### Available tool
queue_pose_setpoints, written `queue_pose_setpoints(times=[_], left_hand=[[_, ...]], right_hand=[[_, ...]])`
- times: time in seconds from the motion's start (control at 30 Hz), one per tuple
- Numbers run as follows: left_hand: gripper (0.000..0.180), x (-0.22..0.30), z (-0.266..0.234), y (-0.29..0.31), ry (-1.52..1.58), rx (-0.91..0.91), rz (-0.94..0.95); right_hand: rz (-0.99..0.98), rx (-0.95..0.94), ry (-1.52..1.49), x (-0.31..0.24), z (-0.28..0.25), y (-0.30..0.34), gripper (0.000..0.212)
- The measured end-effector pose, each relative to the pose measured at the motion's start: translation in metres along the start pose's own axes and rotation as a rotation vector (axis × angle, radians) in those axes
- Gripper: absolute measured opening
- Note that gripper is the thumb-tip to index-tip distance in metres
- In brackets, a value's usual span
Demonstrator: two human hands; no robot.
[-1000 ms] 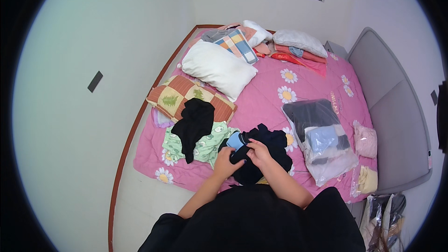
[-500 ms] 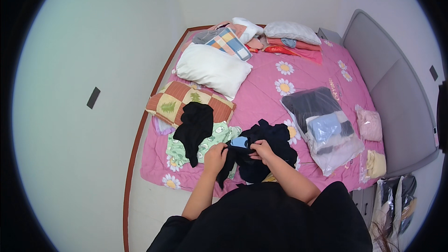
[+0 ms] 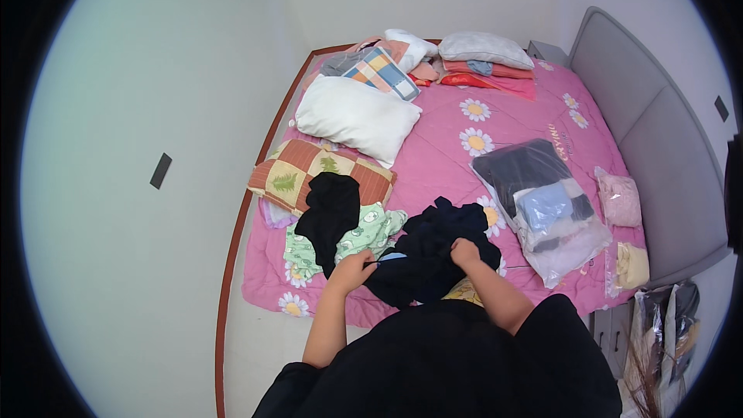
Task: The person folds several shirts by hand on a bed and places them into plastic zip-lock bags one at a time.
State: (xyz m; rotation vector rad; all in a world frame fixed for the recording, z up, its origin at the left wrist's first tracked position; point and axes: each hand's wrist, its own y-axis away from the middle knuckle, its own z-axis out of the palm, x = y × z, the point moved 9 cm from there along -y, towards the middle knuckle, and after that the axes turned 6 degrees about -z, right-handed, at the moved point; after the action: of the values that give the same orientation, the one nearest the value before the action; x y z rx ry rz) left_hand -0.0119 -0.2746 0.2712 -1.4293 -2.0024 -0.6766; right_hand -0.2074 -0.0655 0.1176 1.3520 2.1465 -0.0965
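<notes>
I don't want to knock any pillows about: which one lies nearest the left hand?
The brown-and-cream checked pillow with green leaf shapes, partly under a black garment; the other pillows lie farther from the left hand.

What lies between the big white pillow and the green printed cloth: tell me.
In the head view, the brown-and-cream checked pillow lies between the big white pillow and the green printed cloth; a black garment covers part of that checked pillow.
</notes>
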Motion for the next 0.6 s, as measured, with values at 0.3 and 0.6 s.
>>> queue_pose_setpoints(times=[0.3, 0.6], left_hand=[[0.017, 0.004, -0.012, 0.008, 0.175, 0.026, -0.061], [0.017, 0.069, -0.026, 0.022, 0.314, -0.186, 0.02]], right_hand=[[-0.369, -0.142, -0.369, -0.052, -0.009, 0.003, 0.032], [-0.706, -0.368, 0.022, -0.154, 0.031, -0.001, 0.062]])
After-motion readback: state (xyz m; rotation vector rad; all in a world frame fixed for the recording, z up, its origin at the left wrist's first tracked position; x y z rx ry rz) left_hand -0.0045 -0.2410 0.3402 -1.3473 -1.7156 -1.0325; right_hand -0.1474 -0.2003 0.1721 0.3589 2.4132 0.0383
